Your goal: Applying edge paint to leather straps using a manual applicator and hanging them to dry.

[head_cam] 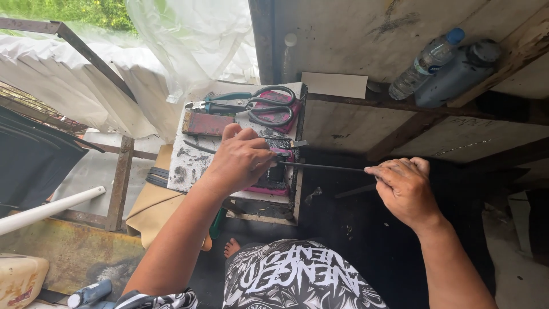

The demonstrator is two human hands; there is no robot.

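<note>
Both hands work one thin black metal rod (323, 167): left hand (240, 160) closed over its near end, pressing it on the small stained white desk (191, 157); right hand (403, 186) pinched shut on the far end. Rod hangs level off the desk edge, over a pink flat block (269, 189). Looks mid-job; grey-handled scissors (257, 103) and red-brown flat stone (207, 123) lie untouched behind.

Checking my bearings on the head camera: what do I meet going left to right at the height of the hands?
White pipe → rusty metal upright → left hand → thin black rod → right hand.
</note>
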